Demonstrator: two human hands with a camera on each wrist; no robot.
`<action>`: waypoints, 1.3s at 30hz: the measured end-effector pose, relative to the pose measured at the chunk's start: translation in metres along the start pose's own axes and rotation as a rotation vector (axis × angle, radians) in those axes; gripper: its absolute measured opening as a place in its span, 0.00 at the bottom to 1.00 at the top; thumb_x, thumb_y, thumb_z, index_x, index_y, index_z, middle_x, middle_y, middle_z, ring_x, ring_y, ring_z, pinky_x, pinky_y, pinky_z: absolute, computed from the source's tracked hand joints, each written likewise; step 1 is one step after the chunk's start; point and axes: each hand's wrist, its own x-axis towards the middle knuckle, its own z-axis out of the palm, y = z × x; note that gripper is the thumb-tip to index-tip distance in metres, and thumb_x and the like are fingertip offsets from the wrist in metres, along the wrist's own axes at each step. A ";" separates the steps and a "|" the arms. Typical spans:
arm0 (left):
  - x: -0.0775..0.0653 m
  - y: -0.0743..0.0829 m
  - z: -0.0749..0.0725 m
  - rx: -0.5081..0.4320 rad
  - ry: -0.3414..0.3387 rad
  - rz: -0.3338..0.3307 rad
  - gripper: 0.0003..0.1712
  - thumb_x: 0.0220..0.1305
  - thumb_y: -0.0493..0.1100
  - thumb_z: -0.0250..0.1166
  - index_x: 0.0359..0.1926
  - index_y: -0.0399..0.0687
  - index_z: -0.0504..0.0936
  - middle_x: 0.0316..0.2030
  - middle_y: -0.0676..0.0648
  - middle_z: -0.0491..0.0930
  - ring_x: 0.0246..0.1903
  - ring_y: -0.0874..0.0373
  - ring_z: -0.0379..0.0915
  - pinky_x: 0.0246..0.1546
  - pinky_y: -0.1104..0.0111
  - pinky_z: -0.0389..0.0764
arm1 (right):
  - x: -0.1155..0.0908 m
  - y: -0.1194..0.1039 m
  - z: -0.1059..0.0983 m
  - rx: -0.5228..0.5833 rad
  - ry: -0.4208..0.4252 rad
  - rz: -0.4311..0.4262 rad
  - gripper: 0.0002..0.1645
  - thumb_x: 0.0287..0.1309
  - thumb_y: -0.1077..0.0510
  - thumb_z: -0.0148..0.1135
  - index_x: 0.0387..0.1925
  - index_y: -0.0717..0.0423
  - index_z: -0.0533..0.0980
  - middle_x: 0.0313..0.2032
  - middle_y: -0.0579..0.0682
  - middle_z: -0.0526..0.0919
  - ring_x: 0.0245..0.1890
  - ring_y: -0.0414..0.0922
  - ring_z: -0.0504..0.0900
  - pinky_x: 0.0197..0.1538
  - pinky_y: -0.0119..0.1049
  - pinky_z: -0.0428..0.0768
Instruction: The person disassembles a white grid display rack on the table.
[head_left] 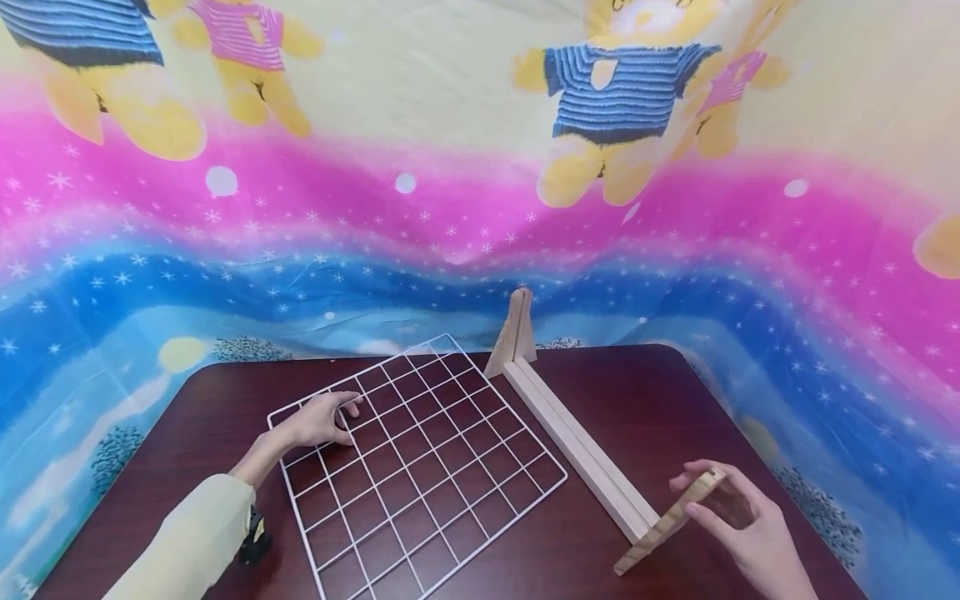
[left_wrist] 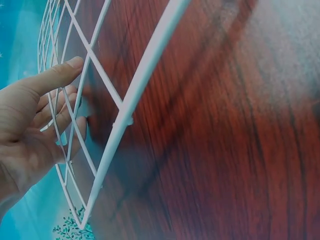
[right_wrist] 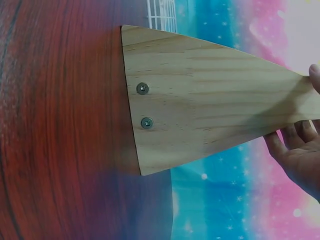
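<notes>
A white wire grid panel (head_left: 507, 406) slants above the dark tabletop, left of centre. My left hand (head_left: 322, 419) grips its left part, thumb on one side of the wires and fingers on the other, as the left wrist view shows. To the right is a wooden stand: a long grooved crossbar (head_left: 577, 446) joins two tapered end boards. The far end board (head_left: 513, 333) stands upright. My right hand (head_left: 750, 521) holds the narrow top of the near end board (right_wrist: 200, 95) between thumb and fingers. Two screw heads (right_wrist: 145, 106) show near that board's wide base.
The dark reddish wood-grain table (head_left: 585, 567) has rounded far corners. Behind and around it hangs a cloth (head_left: 420, 225) printed with bears and snowflakes. A small black object (head_left: 257, 537) shows by the left sleeve.
</notes>
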 end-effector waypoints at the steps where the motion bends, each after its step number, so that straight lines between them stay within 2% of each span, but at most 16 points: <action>1: 0.001 0.000 0.000 0.003 0.002 -0.004 0.43 0.41 0.31 0.76 0.58 0.18 0.67 0.38 0.40 0.79 0.26 0.61 0.75 0.29 0.69 0.77 | 0.000 0.000 0.000 0.000 -0.002 -0.003 0.26 0.54 0.79 0.60 0.55 0.72 0.68 0.42 0.59 0.83 0.46 0.42 0.83 0.47 0.28 0.78; 8: 0.004 -0.002 -0.001 0.073 0.009 -0.002 0.43 0.39 0.35 0.80 0.56 0.20 0.71 0.37 0.43 0.75 0.29 0.59 0.72 0.33 0.66 0.75 | -0.002 0.000 0.002 -0.036 0.008 0.034 0.25 0.55 0.77 0.60 0.56 0.72 0.68 0.42 0.57 0.83 0.46 0.40 0.83 0.46 0.27 0.78; 14: 0.007 -0.003 0.000 0.132 0.025 -0.020 0.44 0.38 0.38 0.81 0.56 0.23 0.73 0.38 0.42 0.74 0.36 0.51 0.70 0.40 0.59 0.73 | -0.001 0.000 0.002 -0.030 0.022 0.042 0.26 0.55 0.78 0.60 0.56 0.72 0.68 0.42 0.57 0.83 0.47 0.40 0.83 0.47 0.27 0.77; 18: 0.009 -0.001 -0.002 0.201 -0.002 -0.035 0.44 0.37 0.40 0.81 0.56 0.25 0.74 0.39 0.42 0.74 0.40 0.47 0.67 0.43 0.56 0.71 | -0.001 0.000 0.004 -0.013 0.018 0.046 0.26 0.55 0.78 0.60 0.56 0.73 0.68 0.42 0.57 0.83 0.47 0.41 0.82 0.48 0.27 0.77; 25: 0.010 0.005 -0.006 0.182 -0.072 -0.049 0.42 0.39 0.37 0.79 0.56 0.25 0.74 0.42 0.38 0.72 0.43 0.41 0.66 0.45 0.53 0.69 | -0.002 0.000 0.006 -0.020 0.022 0.048 0.25 0.55 0.78 0.60 0.56 0.73 0.68 0.42 0.57 0.83 0.47 0.40 0.82 0.47 0.27 0.77; 31: 0.009 0.005 -0.007 0.180 -0.071 -0.080 0.40 0.41 0.36 0.78 0.58 0.27 0.73 0.48 0.36 0.70 0.49 0.37 0.65 0.49 0.49 0.69 | 0.000 -0.002 0.006 -0.033 0.027 0.048 0.26 0.55 0.78 0.60 0.56 0.72 0.68 0.42 0.57 0.83 0.46 0.41 0.83 0.47 0.27 0.77; 36: 0.007 0.001 -0.005 0.175 -0.066 -0.096 0.40 0.43 0.36 0.76 0.59 0.28 0.73 0.50 0.36 0.69 0.48 0.40 0.64 0.48 0.48 0.69 | 0.002 -0.005 0.008 -0.031 0.034 0.048 0.26 0.54 0.78 0.60 0.56 0.73 0.68 0.42 0.57 0.83 0.46 0.41 0.83 0.47 0.28 0.78; 39: 0.005 -0.001 -0.004 0.176 -0.057 -0.084 0.40 0.43 0.36 0.77 0.59 0.28 0.73 0.50 0.35 0.69 0.47 0.40 0.64 0.48 0.48 0.69 | 0.002 -0.005 0.008 -0.030 0.035 0.048 0.26 0.54 0.78 0.60 0.56 0.73 0.68 0.42 0.57 0.83 0.46 0.41 0.83 0.47 0.28 0.78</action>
